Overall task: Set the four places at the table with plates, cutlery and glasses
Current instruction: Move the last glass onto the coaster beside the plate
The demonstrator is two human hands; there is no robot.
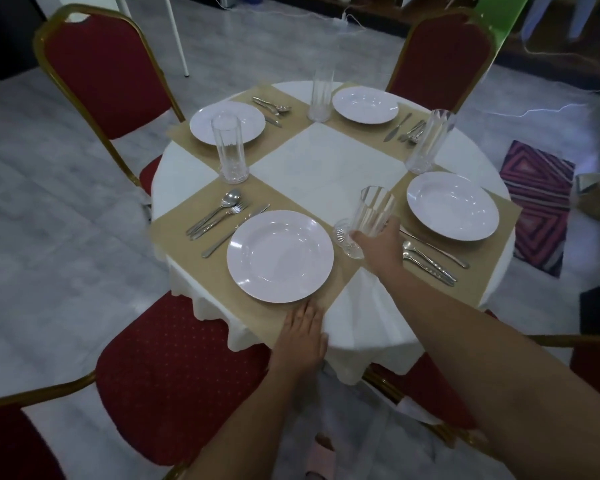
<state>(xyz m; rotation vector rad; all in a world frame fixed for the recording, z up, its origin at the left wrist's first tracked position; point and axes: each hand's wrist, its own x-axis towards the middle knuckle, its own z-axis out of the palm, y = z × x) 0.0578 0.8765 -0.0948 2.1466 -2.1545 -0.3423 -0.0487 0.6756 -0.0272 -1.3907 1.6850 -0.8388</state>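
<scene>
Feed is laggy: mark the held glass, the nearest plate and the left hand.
held glass (369,216), head view, ribbed wall above the fingers.
nearest plate (280,256), head view, centre of its well.
left hand (303,332), head view, its back.

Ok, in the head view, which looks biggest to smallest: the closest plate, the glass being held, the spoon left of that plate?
1. closest plate
2. held glass
3. spoon
The spoon is nearly as long, but thinner.

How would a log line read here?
right hand grips tilted glass | left hand flat on placemat | four plates down | three glasses standing
</scene>
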